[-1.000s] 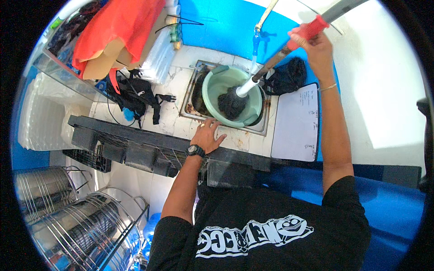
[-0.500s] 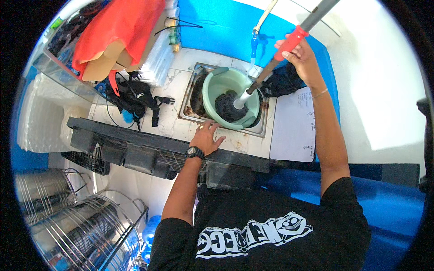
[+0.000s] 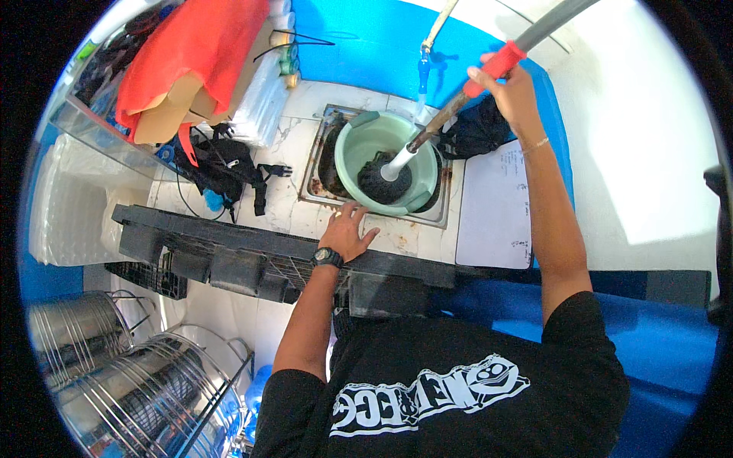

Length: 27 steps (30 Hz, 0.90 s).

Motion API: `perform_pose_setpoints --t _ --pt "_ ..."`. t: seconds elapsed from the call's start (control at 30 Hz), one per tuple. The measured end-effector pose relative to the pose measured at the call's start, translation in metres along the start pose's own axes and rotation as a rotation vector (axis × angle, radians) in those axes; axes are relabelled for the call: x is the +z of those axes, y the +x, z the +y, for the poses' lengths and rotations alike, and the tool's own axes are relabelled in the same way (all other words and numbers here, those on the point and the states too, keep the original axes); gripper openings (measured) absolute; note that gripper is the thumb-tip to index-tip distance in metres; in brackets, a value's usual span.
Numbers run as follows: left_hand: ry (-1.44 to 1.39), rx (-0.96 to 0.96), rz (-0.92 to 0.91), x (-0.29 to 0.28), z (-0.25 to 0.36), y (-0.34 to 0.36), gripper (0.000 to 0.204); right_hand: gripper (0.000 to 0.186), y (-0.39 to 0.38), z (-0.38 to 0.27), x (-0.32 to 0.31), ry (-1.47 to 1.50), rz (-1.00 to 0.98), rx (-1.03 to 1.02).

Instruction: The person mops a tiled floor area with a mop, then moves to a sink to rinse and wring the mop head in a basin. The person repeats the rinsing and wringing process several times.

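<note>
My right hand [image 3: 510, 95] is wrapped round the red grip of a long mop [image 3: 427, 131]. Its handle slants from the upper right down into a pale green basin [image 3: 350, 164], ending in a white socket. At the bottom of the basin sits the mop's dark, stringy head [image 3: 380, 183]. The basin rests over a stained metal sink [image 3: 314, 191]. My left hand [image 3: 347, 235] holds nothing. Its fingers are spread on the counter's front edge, just below the basin, with a black watch on the wrist.
A blue tap [image 3: 424, 72] hangs behind the basin. Black straps [image 3: 233, 164] and a red cloth [image 3: 191, 61] over a cardboard box lie left. On the right are a dark bag [image 3: 477, 133] and a white board [image 3: 495, 210]. A black pallet-like edge [image 3: 229, 240] borders the counter.
The mop head has shifted a little left in the basin, and the handle leans over more. My right hand stays on the red grip; my left hand keeps its place at the counter edge.
</note>
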<state>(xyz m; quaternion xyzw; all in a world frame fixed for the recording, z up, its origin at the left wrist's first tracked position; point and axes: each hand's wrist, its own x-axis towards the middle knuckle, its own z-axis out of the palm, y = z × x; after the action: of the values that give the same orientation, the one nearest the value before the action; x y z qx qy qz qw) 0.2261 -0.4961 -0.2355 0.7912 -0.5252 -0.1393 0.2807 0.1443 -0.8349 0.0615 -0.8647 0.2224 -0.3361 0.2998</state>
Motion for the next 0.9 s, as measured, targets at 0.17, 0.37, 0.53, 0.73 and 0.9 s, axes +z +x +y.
perform_pose_setpoints --t 0.17,0.37,0.53,0.73,0.9 --pt "-0.014 -0.016 -0.018 0.000 0.000 0.000 0.059 0.045 -0.016 0.020 0.007 0.530 -0.156 0.050" --pt "-0.006 -0.012 -0.014 0.002 -0.001 0.000 0.059 0.045 0.014 -0.015 -0.029 0.210 0.100 -0.169" --pt "-0.001 -0.013 -0.008 0.003 -0.001 0.001 0.059 0.048 0.030 -0.041 -0.039 0.101 0.324 -0.240" --pt "-0.007 -0.011 -0.023 0.001 -0.001 0.001 0.057 0.042 -0.006 -0.019 0.001 -0.335 -0.002 -0.030" --pt "-0.021 0.003 -0.005 0.003 -0.002 0.000 0.057 0.033 -0.026 0.005 0.021 0.458 -0.240 -0.025"
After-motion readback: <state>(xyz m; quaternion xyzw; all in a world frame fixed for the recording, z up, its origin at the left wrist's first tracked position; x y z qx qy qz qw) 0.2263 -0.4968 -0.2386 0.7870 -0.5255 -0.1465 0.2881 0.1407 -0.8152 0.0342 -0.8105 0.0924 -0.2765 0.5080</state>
